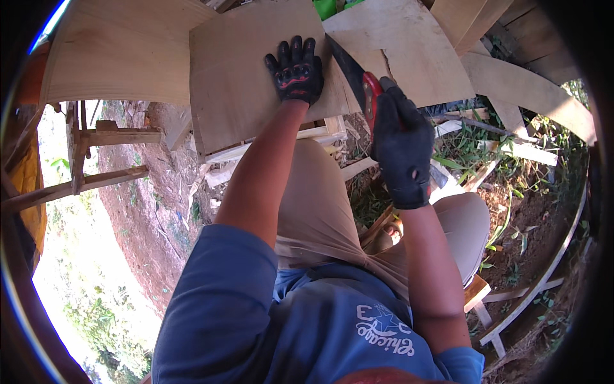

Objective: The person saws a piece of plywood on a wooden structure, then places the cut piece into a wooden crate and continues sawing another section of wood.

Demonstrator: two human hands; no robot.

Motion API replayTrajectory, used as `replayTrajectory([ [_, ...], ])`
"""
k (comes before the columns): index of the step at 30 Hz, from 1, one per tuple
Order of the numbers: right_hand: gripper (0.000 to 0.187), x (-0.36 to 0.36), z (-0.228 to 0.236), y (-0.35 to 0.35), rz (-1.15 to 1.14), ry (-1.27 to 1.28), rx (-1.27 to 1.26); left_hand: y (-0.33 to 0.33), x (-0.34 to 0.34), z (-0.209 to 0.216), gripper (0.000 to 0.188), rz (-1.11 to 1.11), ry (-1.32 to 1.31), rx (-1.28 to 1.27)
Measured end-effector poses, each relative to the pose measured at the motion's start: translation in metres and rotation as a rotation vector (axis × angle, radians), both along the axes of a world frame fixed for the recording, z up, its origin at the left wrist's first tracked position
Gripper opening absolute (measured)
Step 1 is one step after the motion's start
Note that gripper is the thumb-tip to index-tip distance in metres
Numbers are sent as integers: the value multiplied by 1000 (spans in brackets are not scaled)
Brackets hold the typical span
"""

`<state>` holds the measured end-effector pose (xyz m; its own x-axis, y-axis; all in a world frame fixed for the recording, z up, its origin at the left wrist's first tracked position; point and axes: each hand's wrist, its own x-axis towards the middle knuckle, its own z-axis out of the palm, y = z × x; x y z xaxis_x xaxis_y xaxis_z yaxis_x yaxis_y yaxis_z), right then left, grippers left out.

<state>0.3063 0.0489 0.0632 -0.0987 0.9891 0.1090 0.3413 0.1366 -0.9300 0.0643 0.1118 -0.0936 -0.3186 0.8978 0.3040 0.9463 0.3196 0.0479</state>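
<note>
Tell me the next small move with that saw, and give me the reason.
Probably a steady push stroke along the board's right edge. The right hand grips the red-handled saw, its blade lying at the edge of the plywood board, while the left hand lies flat on the board.

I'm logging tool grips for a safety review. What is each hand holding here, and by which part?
The right hand grips a handsaw by its red handle. The left hand holds nothing; it presses flat on the plywood sheet, fingers spread.

Black gloves (295,70), red-handled saw (369,96), pale plywood (243,77), blue shirt (288,320).
</note>
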Motion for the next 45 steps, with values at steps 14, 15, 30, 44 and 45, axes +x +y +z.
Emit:
replayTrajectory([
  [14, 43, -85, -70, 68, 72, -133, 68, -5, -6, -13, 60, -39, -145, 47],
  [15, 44, -89, -70, 63, 77, -122, 43, -2, -8, -10, 60, -25, -122, 35],
  [30, 46, 32, 44, -79, 150, -245, -127, 2, 4, -13, 59, 79, -119, -11],
  [44, 42, 152, 136, -181, 106, -460, -181, 0, 14, -5, 59, 110, -148, -74],
  [45, 42, 163, 136, -182, 73, -425, -209, 2, 13, -3, 59, 112, -131, -62],
])
